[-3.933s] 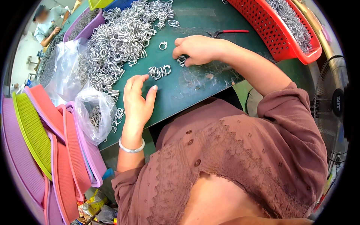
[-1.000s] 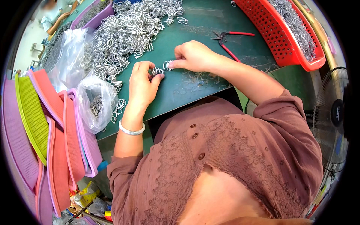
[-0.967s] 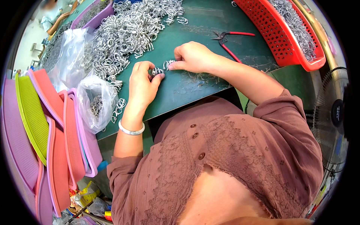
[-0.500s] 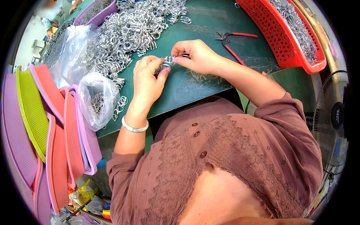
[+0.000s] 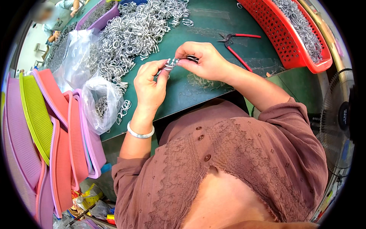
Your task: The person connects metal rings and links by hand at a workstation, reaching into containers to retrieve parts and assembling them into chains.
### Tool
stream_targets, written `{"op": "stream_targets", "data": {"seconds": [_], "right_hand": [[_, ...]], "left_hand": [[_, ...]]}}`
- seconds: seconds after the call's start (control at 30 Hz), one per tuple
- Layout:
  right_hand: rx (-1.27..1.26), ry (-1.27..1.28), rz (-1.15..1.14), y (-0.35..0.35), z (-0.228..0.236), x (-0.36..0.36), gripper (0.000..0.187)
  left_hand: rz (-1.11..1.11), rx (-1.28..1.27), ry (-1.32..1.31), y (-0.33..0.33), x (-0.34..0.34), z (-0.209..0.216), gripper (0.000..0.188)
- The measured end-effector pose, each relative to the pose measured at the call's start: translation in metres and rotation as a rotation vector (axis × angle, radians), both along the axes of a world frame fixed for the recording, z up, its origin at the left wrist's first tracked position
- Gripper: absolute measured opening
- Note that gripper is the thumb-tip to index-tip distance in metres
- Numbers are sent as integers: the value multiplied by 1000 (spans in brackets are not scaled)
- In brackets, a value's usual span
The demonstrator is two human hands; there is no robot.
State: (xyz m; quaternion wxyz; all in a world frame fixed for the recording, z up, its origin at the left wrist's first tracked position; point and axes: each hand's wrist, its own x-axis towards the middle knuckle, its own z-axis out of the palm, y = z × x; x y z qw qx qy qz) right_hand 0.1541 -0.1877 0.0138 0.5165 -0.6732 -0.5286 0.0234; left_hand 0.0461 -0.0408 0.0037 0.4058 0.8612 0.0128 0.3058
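My left hand (image 5: 150, 84) is closed in a pinch on a few silver metal rings (image 5: 170, 65) above the green table's near edge. Against the same rings, the thumb and forefinger of my right hand (image 5: 204, 61) are pressed together; whether they grip a separate small piece is too small to tell. A black-and-silver banded item (image 5: 193, 58) shows at my right fingers, partly hidden by them. Beyond my hands lies a large heap of silver open rings (image 5: 133, 30). A clear plastic bag (image 5: 100, 103) with rings inside stands left of my left wrist.
Red-handled pliers (image 5: 237, 51) lie to the right on the green table (image 5: 206, 23). A red basket (image 5: 274, 32) full of metal pieces stands far right. Colourful stacked baskets (image 5: 63, 152) crowd the left, a purple tray (image 5: 101, 17) the back. A fan (image 5: 335, 118) is at right. Another person (image 5: 57, 19) sits far left.
The fingertips of both hands have shifted slightly on the rings, and the rings are turned differently between them. The whole view has tilted a little. The distant person shows more at the far left.
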Motion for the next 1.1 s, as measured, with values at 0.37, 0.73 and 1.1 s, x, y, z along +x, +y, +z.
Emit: {"op": "stream_targets", "data": {"seconds": [0.37, 0.73, 1.1], "right_hand": [[8, 275, 27, -2, 0, -1, 9], [-133, 831, 78, 0, 7, 2, 14], [-116, 657, 30, 5, 8, 3, 14]], "left_hand": [[-100, -439, 4, -6, 1, -7, 14], [-176, -726, 104, -8, 0, -3, 6], [-161, -732, 58, -9, 3, -4, 6]]}}
